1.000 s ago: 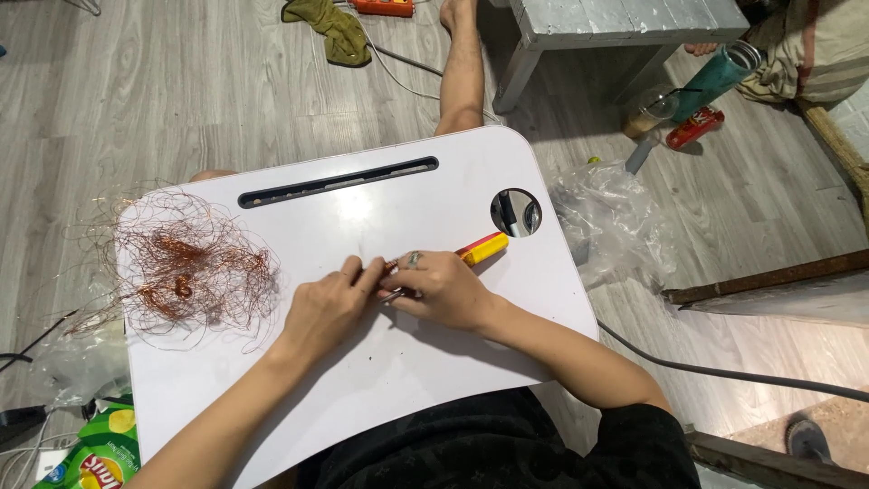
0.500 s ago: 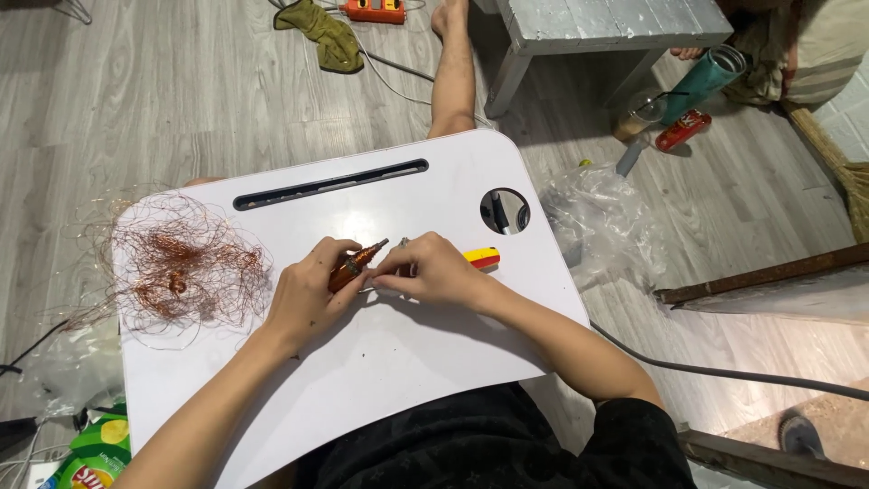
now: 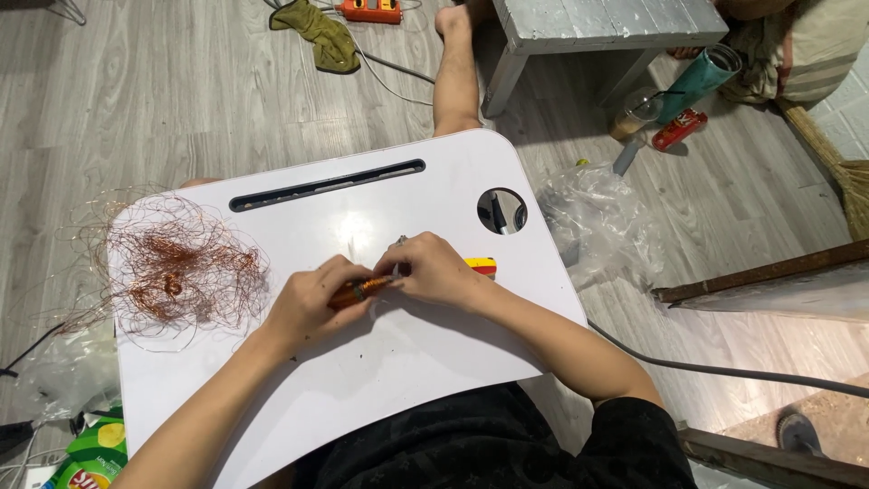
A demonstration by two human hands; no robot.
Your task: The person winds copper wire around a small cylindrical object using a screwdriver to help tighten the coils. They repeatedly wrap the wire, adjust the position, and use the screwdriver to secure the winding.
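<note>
At the lower left corner of the frame a green snack bag (image 3: 90, 453) lies on the wooden floor (image 3: 163, 91). Above it, on the left part of the white bench (image 3: 398, 371), sits a loose tangle of thin copper wire (image 3: 172, 272), some strands spilling over the bench edge. Near the middle of the frame the left hand (image 3: 308, 303) curls around one end of a small copper-coloured coil (image 3: 358, 292), fingers closed on it. The right hand (image 3: 434, 272) meets it from the other side, fingertips pinched narrow on the same coil, so the coil sits between both hands just above the bench top. Just right of the right hand, a yellow and red tool handle (image 3: 480, 266) pokes out from behind the fingers and lies on the bench. Along the top of the bench runs a long dark slot (image 3: 326, 184), and to its right is a round hole (image 3: 501, 210). Further right, on the floor beside the bench, lies a crumpled clear plastic bag (image 3: 602, 226). In the upper right of the frame a red can (image 3: 679, 129) and a teal bottle (image 3: 697, 81) lie near the leg of a grey table (image 3: 606, 23).
</note>
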